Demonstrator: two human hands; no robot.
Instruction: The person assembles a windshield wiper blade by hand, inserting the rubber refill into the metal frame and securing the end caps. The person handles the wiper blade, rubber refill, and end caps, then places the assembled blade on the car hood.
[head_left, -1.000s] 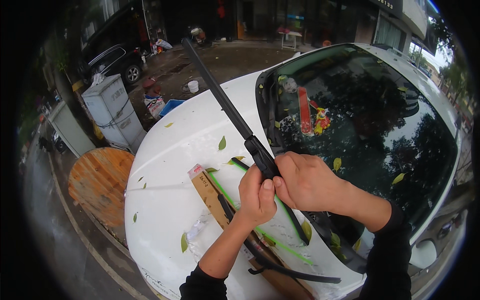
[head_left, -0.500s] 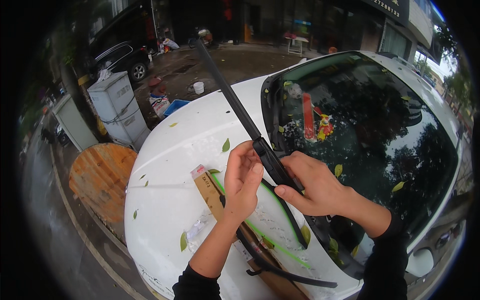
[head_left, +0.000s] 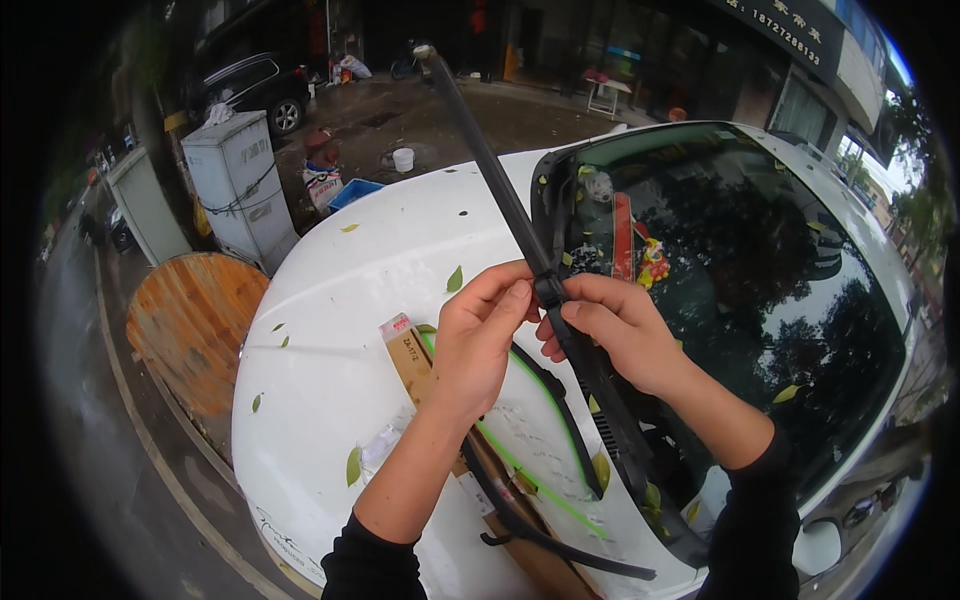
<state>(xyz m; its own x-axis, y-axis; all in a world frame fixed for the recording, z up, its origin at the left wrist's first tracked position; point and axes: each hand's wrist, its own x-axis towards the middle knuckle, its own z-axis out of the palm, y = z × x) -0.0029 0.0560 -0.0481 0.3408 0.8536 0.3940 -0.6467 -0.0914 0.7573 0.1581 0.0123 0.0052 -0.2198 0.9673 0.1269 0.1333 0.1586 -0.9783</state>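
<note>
My left hand and my right hand meet at the joint of a long black windscreen wiper, which slants up and away to the left above the white car bonnet. Both hands are closed, pinching the joint from either side with thumbs and fingertips. Below the joint, the black length runs down toward the base of the windscreen. Beneath my hands, a narrow cardboard box lies on the bonnet. Next to it are a black wiper blade with a green strip and another curved black blade.
The dark windscreen rises to the right. Leaves dot the bonnet. Beyond the car stand grey metal cabinets, a wooden disc, a white bucket and a parked black car.
My right hand has shifted up along the wiper to the joint, beside my left fingers. The wiper's far end has swung slightly right and appears lower in view.
</note>
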